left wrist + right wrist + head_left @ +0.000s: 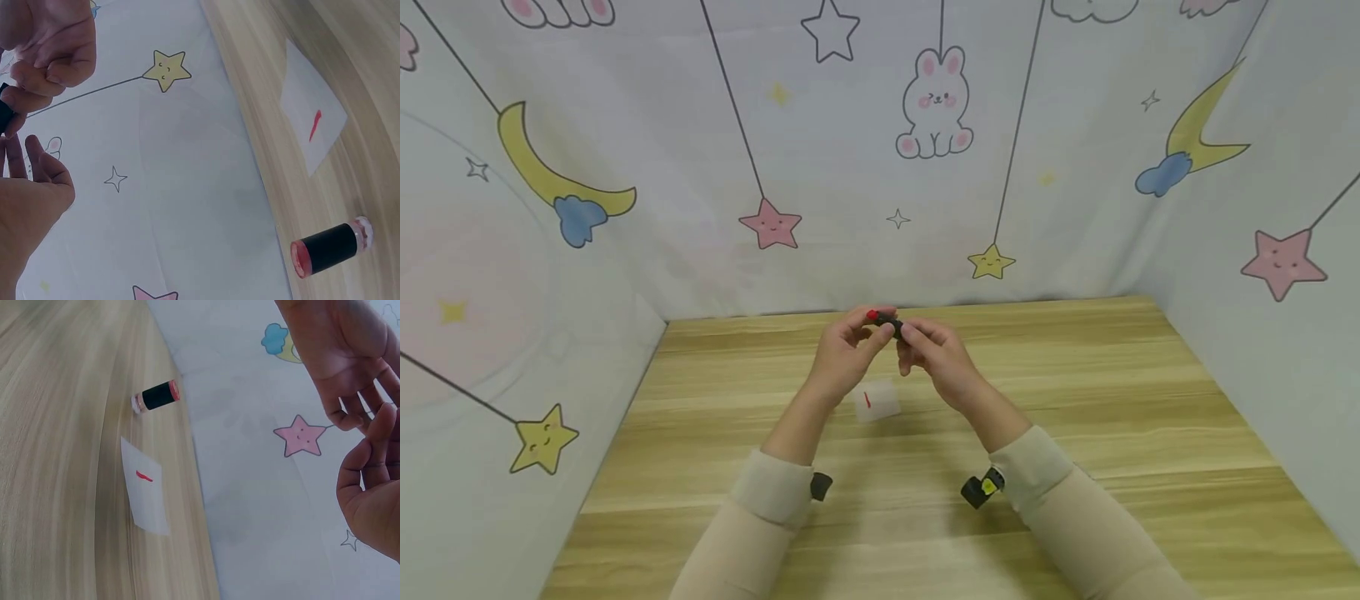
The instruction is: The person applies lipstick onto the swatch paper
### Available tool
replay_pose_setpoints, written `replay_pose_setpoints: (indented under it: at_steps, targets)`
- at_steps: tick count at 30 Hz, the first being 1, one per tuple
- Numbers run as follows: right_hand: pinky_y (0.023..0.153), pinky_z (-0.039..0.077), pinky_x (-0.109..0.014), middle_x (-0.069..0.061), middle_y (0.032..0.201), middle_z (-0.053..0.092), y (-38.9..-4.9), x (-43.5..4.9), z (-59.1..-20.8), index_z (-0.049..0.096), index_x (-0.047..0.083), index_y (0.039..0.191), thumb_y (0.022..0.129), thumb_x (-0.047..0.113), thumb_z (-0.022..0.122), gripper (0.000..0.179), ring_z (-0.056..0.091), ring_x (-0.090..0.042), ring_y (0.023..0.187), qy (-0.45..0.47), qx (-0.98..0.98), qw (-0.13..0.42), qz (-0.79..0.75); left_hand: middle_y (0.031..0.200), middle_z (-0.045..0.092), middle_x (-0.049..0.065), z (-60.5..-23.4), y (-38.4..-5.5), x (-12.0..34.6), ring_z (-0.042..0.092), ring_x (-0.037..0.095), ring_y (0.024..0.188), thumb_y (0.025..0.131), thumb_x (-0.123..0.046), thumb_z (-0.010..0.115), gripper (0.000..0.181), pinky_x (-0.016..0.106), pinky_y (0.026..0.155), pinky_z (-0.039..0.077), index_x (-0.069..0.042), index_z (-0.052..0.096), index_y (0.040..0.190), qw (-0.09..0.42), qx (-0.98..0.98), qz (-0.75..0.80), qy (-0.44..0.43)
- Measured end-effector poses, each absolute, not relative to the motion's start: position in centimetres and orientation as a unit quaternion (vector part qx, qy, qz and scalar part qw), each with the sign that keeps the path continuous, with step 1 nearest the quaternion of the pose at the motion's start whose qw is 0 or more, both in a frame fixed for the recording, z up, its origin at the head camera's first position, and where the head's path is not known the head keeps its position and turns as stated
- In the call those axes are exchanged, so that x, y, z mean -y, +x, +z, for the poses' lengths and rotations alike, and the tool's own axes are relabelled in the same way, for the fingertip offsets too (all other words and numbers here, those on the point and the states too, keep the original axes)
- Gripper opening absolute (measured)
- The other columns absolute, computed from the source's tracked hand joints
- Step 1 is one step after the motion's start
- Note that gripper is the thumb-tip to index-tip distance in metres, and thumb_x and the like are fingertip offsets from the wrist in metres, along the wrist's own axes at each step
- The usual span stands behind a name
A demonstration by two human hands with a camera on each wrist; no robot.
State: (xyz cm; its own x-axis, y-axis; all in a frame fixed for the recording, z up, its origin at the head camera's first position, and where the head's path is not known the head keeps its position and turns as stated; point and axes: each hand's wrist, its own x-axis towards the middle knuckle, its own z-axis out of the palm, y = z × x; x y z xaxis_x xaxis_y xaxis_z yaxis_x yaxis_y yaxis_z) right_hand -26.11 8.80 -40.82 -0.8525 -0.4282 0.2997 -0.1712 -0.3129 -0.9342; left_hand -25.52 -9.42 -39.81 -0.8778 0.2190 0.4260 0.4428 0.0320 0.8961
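In the head view, my left hand (841, 360) and right hand (949, 365) meet above the far part of the table. Between them, the thumbs and fingers of both pinch a short black stick (889, 321) with a red tip; its exact kind cannot be told. The left wrist view catches only a dark piece of it at the left edge, and fingers cover it in the right wrist view. Below the hands lies a small white paper (880, 402) bearing a red stroke.
A small bottle (330, 249) with a black band and a red end lies on its side near the paper, visible in both wrist views. The wooden table (1075, 392) ends at a patterned cloth backdrop (865, 167) behind and at both sides.
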Motion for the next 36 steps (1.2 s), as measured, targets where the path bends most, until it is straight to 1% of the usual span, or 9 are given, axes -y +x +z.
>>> replay_pose_setpoints:
  at_steps: [5, 11, 13, 18, 22, 24, 31, 33, 36]
  targets:
    - [0.070, 0.051, -0.027, -0.001, 0.080, 0.056, -25.8, -8.6, -40.6, 0.073, 0.019, 0.096, 0.104, 0.035, 0.059, 0.022, 0.056, -0.012, 0.061, -0.265, -0.557, 0.101, -0.781, 0.109, 0.068, 0.003, -39.2, -25.0, 9.1, 0.058, 0.018, 0.100, 0.098, -0.018, 0.066, 0.030, 0.035, 0.091, 0.046, 0.005, 0.069, 0.116, 0.103, 0.699, -0.666, -0.239]
    - [0.069, 0.050, -0.026, 0.000, 0.082, 0.057, -25.8, -8.5, -40.7, 0.075, 0.022, 0.099, 0.094, 0.048, 0.067, 0.028, 0.056, -0.012, 0.063, -0.281, -0.542, 0.107, -0.785, 0.105, 0.068, -0.005, -38.9, -24.7, 9.1, 0.057, 0.018, 0.095, 0.090, -0.036, 0.069, 0.048, 0.033, 0.086, 0.046, 0.006, 0.070, 0.111, 0.113, 0.693, -0.674, -0.230]
    - [0.068, 0.050, -0.025, 0.001, 0.084, 0.059, -25.9, -8.4, -40.8, 0.076, 0.024, 0.103, 0.092, 0.048, 0.069, 0.028, 0.056, -0.011, 0.064, -0.282, -0.540, 0.106, -0.786, 0.104, 0.069, -0.002, -38.9, -24.7, 9.0, 0.057, 0.018, 0.095, 0.089, -0.037, 0.069, 0.049, 0.032, 0.086, 0.046, 0.006, 0.071, 0.110, 0.123, 0.692, -0.672, -0.231]
    - [0.070, 0.052, -0.024, 0.005, 0.093, 0.066, -26.0, -8.3, -41.2, 0.077, 0.030, 0.108, 0.087, 0.046, 0.073, 0.027, 0.058, -0.011, 0.068, -0.274, -0.543, 0.090, -0.789, 0.104, 0.070, 0.008, -38.9, -24.7, 8.9, 0.060, 0.016, 0.100, 0.090, -0.022, 0.071, 0.032, 0.028, 0.087, 0.045, 0.006, 0.073, 0.107, 0.151, 0.695, -0.666, -0.223]
    - [0.070, 0.052, -0.023, 0.007, 0.103, 0.070, -26.0, -8.0, -41.2, 0.077, 0.031, 0.110, 0.085, 0.040, 0.075, 0.027, 0.060, -0.011, 0.080, -0.269, -0.543, 0.074, -0.792, 0.103, 0.069, 0.000, -38.8, -24.7, 8.9, 0.060, 0.015, 0.103, 0.091, -0.009, 0.073, 0.022, 0.029, 0.088, 0.045, 0.008, 0.073, 0.106, 0.163, 0.693, -0.669, -0.214]
    - [0.069, 0.052, -0.023, 0.007, 0.107, 0.071, -26.0, -7.9, -41.2, 0.077, 0.031, 0.110, 0.085, 0.036, 0.075, 0.026, 0.060, -0.012, 0.082, -0.267, -0.541, 0.067, -0.795, 0.104, 0.068, -0.001, -38.8, -24.6, 8.9, 0.060, 0.015, 0.103, 0.090, -0.005, 0.073, 0.020, 0.029, 0.088, 0.045, 0.008, 0.073, 0.105, 0.168, 0.693, -0.669, -0.211]
    - [0.067, 0.051, -0.023, 0.007, 0.109, 0.073, -26.0, -7.6, -41.2, 0.079, 0.030, 0.107, 0.083, 0.027, 0.078, 0.024, 0.063, -0.011, 0.080, -0.255, -0.538, 0.045, -0.802, 0.105, 0.068, 0.016, -38.8, -24.6, 8.8, 0.060, 0.015, 0.102, 0.087, -0.004, 0.077, 0.017, 0.035, 0.087, 0.044, 0.006, 0.075, 0.101, 0.190, 0.696, -0.660, -0.208]
    - [0.066, 0.050, -0.022, 0.007, 0.109, 0.073, -26.0, -7.5, -41.2, 0.079, 0.030, 0.106, 0.082, 0.026, 0.079, 0.024, 0.063, -0.011, 0.080, -0.251, -0.536, 0.043, -0.805, 0.104, 0.068, 0.015, -38.8, -24.6, 8.8, 0.059, 0.015, 0.101, 0.087, -0.003, 0.077, 0.016, 0.037, 0.087, 0.044, 0.006, 0.075, 0.100, 0.192, 0.696, -0.661, -0.205]
    - [0.066, 0.050, -0.022, 0.008, 0.108, 0.073, -25.9, -7.4, -41.2, 0.079, 0.030, 0.106, 0.082, 0.025, 0.079, 0.024, 0.062, -0.010, 0.077, -0.246, -0.538, 0.041, -0.805, 0.100, 0.069, 0.007, -38.9, -24.5, 8.7, 0.059, 0.014, 0.100, 0.086, -0.001, 0.077, 0.015, 0.040, 0.087, 0.044, 0.007, 0.075, 0.099, 0.194, 0.693, -0.666, -0.199]
